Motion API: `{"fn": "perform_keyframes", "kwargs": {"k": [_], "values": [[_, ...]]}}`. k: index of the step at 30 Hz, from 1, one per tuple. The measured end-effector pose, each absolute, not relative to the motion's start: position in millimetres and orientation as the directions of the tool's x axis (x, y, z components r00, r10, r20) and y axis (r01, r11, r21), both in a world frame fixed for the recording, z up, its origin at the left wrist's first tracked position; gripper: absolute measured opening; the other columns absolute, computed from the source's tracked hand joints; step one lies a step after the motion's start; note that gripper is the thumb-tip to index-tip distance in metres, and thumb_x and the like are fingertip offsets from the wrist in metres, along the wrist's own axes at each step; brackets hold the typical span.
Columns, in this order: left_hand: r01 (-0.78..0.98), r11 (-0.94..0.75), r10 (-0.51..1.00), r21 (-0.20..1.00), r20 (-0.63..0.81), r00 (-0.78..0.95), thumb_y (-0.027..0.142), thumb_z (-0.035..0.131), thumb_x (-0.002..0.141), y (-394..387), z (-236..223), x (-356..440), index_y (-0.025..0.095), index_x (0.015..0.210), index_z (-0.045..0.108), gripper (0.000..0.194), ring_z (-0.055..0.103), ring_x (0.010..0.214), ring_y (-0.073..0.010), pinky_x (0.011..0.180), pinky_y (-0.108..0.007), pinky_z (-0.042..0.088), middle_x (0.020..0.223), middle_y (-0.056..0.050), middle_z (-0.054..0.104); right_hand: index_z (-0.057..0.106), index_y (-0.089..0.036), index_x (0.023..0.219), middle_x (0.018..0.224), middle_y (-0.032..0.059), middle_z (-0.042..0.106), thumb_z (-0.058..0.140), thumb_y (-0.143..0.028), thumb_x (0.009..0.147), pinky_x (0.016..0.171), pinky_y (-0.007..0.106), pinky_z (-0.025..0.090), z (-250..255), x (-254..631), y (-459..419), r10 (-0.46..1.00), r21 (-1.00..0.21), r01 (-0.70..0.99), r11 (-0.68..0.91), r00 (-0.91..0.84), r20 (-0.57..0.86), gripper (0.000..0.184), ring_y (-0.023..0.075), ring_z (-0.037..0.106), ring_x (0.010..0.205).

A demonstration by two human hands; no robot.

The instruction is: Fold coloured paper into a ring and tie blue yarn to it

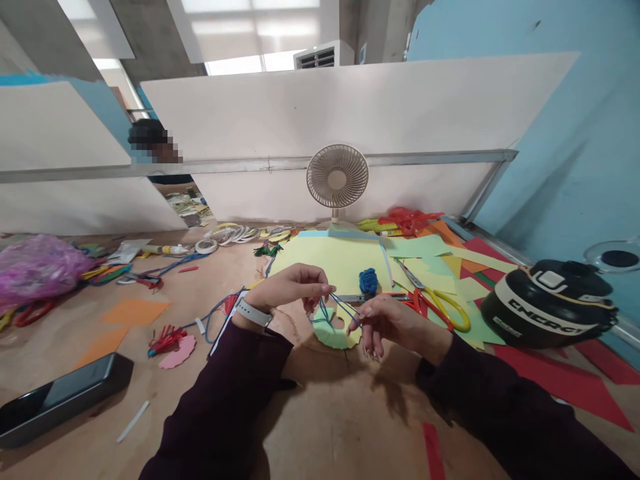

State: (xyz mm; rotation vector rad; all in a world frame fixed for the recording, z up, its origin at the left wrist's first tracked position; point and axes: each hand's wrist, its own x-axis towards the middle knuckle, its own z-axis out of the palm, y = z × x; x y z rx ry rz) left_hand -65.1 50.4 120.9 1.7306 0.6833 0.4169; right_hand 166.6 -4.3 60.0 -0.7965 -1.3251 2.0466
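Both of my hands pinch a dark blue yarn (341, 301), which stretches in thin strands and loops between them above the table. My left hand (300, 287), with a white watch band at its wrist, grips the yarn between thumb and forefinger. To its right, my right hand (383, 323) has thumb and forefinger closed on the same yarn, the other fingers curled. Below and behind the yarn is a green and yellow paper ring (330, 337) with a scalloped edge, partly covered by my right fingers. A blue yarn ball (369, 281) lies just beyond on yellow paper (325, 260).
Scissors with yellow handles (443, 303) and red-handled ones lie right of my hands. A black jug (550, 303) stands at right, a fan (337, 177) at the back. Left are a pink scalloped piece (179, 352), a red tassel (167, 340) and a dark device (65, 393). A person (153, 140) sits beyond the partition.
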Motion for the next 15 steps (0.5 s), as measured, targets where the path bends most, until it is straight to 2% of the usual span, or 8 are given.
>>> {"fn": "perform_keyframes", "kwargs": {"k": [6, 15], "values": [[0.212, -0.152, 0.662, 0.965, -0.060, 0.747, 0.047, 0.069, 0.079, 49.4, 122.6, -65.8, 0.013, 0.074, 0.058, 0.036, 0.056, 0.050, -0.0065, 0.050, -0.019, 0.045, 0.062, 0.003, 0.058, 0.070, -0.008, 0.072, 0.052, 0.0086, 0.069, 0.055, -0.032, 0.069, 0.036, 0.020, 0.046, 57.4, 166.7, -4.0, 0.725, -0.919, -0.140, -0.370, -0.662, -0.191, 0.028, 0.0148, 0.061, 0.037], [0.223, -0.179, 0.670, 0.958, -0.047, 0.741, 0.048, 0.068, 0.079, 50.0, 122.4, -65.3, 0.013, 0.076, 0.058, 0.037, 0.056, 0.050, -0.0066, 0.050, -0.019, 0.045, 0.062, 0.004, 0.057, 0.071, -0.008, 0.075, 0.051, 0.0064, 0.069, 0.055, -0.032, 0.073, 0.039, 0.021, 0.047, 56.0, 167.6, -5.9, 0.701, -0.940, -0.089, -0.330, -0.690, -0.181, 0.029, 0.0141, 0.060, 0.037]]}}
